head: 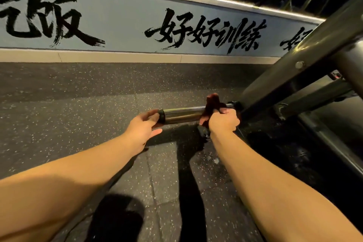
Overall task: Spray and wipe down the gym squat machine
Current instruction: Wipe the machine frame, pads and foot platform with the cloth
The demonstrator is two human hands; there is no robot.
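The left grip (144, 125) curls over the black end cap (161, 117) of the chrome peg (182, 114). The right grip (223, 122) clenches a dark red cloth (211, 104) round the peg, just beside the squat machine frame (294, 68). A bunched cloth may skip patches there.

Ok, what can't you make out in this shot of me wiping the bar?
Head view only:
- Cloth size: mostly bunched under the right grip.
- Dark object below that grip: too shadowed to identify.
- Machine frame: cut off by right edge.
- Bar end cap: partly covered by left grip.
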